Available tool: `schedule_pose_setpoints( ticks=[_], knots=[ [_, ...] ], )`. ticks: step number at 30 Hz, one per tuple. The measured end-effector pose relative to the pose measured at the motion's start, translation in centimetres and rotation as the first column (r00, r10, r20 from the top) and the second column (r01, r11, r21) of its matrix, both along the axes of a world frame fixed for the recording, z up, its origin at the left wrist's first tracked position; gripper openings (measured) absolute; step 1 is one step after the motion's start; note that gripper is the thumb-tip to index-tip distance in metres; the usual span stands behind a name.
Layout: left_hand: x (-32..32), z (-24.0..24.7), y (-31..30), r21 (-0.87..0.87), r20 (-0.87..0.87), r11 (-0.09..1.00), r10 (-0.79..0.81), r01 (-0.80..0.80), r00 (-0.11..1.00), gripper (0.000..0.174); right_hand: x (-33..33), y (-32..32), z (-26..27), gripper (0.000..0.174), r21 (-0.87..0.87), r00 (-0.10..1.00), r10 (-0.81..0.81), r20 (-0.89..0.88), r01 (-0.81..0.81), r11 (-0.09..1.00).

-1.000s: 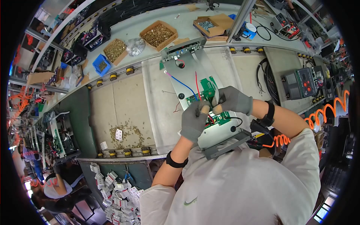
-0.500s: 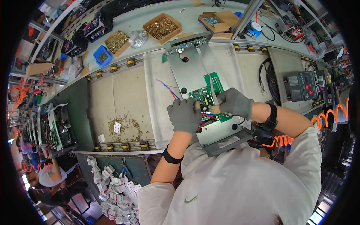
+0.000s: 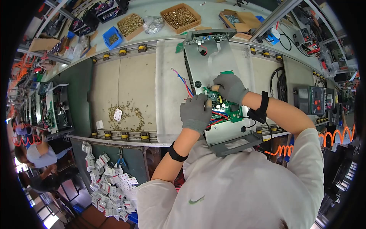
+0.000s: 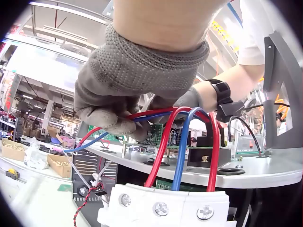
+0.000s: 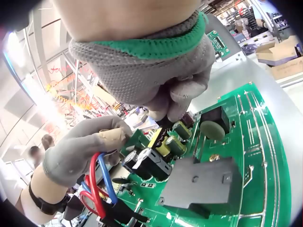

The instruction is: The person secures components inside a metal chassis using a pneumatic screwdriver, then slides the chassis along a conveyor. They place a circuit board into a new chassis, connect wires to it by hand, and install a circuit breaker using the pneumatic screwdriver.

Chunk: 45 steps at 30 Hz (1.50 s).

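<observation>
Pinching the red and blue wires (image 4: 183, 146) in your left hand (image 3: 196, 114), you have your right hand (image 3: 230, 87) over the green circuit board (image 5: 255, 142), fingertips bunched at its components; whether they grip anything, I cannot tell. The board lies on the metal chassis (image 3: 197, 68).

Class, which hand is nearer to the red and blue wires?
Left. The left hand holds the red and blue wires; the right hand is apart from them, over the green circuit board.

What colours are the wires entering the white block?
Red and blue wires, clearest in the left wrist view.
</observation>
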<state>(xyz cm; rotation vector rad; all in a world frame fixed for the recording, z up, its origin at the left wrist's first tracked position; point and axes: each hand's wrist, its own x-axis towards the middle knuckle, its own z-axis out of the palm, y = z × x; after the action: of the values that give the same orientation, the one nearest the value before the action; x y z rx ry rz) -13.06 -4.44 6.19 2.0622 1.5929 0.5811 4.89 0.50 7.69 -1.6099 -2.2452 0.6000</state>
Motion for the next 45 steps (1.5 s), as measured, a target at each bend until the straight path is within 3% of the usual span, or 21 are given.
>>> schedule_pose_setpoints(
  ticks=[2,4,8,10,20,23,25,29,30,32,33,35,39,41,45],
  knots=[
    [0.0,0.0,-0.2,0.037,0.019,0.999,0.000,-0.001,1.000,0.015,-0.3,-0.1,0.1,0.020,-0.023,0.999,-0.010,0.040,0.011,1.000],
    [0.0,-0.1,-0.3,0.031,0.034,0.999,0.010,-0.011,0.999,0.015,-0.3,-0.1,0.1,0.015,-0.163,0.992,-0.123,-0.013,0.119,0.979],
    [-0.1,-0.2,-0.4,0.009,0.070,1.000,0.011,-0.011,0.997,0.014,-0.3,0.2,-0.7,0.017,-0.115,0.976,-0.177,-0.124,0.163,0.980],
    [-0.2,-0.3,-0.6,0.000,0.076,1.000,0.015,-0.015,0.997,0.014,-0.5,0.4,0.3,0.018,-0.086,0.998,-0.064,-0.010,0.063,0.994],
    [0.0,-0.8,-0.6,0.029,0.126,0.999,0.015,-0.019,0.992,0.014,-1.2,1.2,1.1,0.015,-0.085,0.977,-0.014,0.214,0.033,0.996],
    [0.1,-1.0,-0.7,0.037,0.112,0.999,0.015,-0.019,0.994,0.013,-1.6,2.1,1.2,0.014,-0.183,0.948,-0.014,0.317,0.076,0.980],
    [0.4,-1.2,-0.6,0.066,0.111,0.998,0.015,-0.023,0.994,0.013,-2.2,2.7,2.2,0.019,-0.348,0.896,0.033,0.443,0.138,0.927],
    [1.1,-0.9,0.1,0.176,0.125,0.984,-0.022,0.000,0.992,0.014,-2.1,3.4,2.8,0.022,-0.365,0.918,0.032,0.396,0.125,0.922],
    [1.1,-0.8,0.0,0.180,0.122,0.984,-0.036,0.014,0.992,0.014,-1.9,3.8,2.7,0.022,-0.443,0.933,0.057,0.355,0.114,0.889],
    [0.9,-0.6,0.5,0.129,0.106,0.990,-0.073,0.059,0.992,0.016,-0.8,4.6,2.2,0.024,-0.488,0.958,0.150,0.245,-0.012,0.873],
    [0.6,-0.6,0.5,0.137,0.107,0.988,-0.080,0.065,0.991,0.016,-0.4,5.0,2.1,0.024,-0.481,0.958,0.142,0.247,-0.006,0.877],
    [-0.1,-1.1,0.1,0.003,0.247,0.997,-0.074,0.076,0.966,0.018,0.2,5.4,1.6,0.028,-0.627,0.993,0.058,0.107,0.021,0.779],
    [-1.0,-2.4,-0.8,-0.040,0.408,0.995,-0.066,0.090,0.911,0.019,-0.1,5.6,0.8,0.031,-0.653,0.995,0.037,0.090,0.031,0.757],
    [-1.0,-3.0,-0.9,0.049,0.491,0.995,-0.096,0.083,0.866,0.019,-0.5,5.8,1.3,0.015,-0.648,0.990,-0.006,0.140,0.097,0.756],
    [-0.8,-2.5,-0.5,0.056,0.505,0.994,-0.110,0.094,0.856,0.020,-0.9,5.9,1.5,0.017,-0.665,0.982,-0.026,0.188,0.147,0.732]
  ],
)
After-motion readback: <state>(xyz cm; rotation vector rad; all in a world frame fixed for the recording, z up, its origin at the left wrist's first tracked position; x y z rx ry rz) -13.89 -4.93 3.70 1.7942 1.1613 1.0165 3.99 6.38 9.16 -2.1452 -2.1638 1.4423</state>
